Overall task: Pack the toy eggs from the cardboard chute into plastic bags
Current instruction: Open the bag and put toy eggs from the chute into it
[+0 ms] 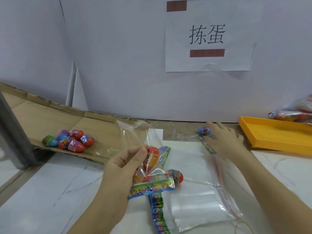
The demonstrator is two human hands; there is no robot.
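My left hand (125,164) pinches a clear plastic bag (135,137) by its upper edge; red toy eggs (152,156) and a colourful card strip show through it. Another red egg (177,176) lies just right of the bag. My right hand (222,137), blurred, fingers spread, reaches toward a blue-and-purple egg (204,130) by the wall, close to it but not holding it. Several red, blue and purple eggs (70,141) sit on the cardboard chute (42,119) at the left.
A stack of empty clear bags (199,200) lies on the white table, with printed card strips (157,215) beside it. A yellow perforated tray (276,134) stands at the right, filled bags (293,114) behind it. A paper sign (207,36) hangs on the wall. A grey post (15,137) stands at the left.
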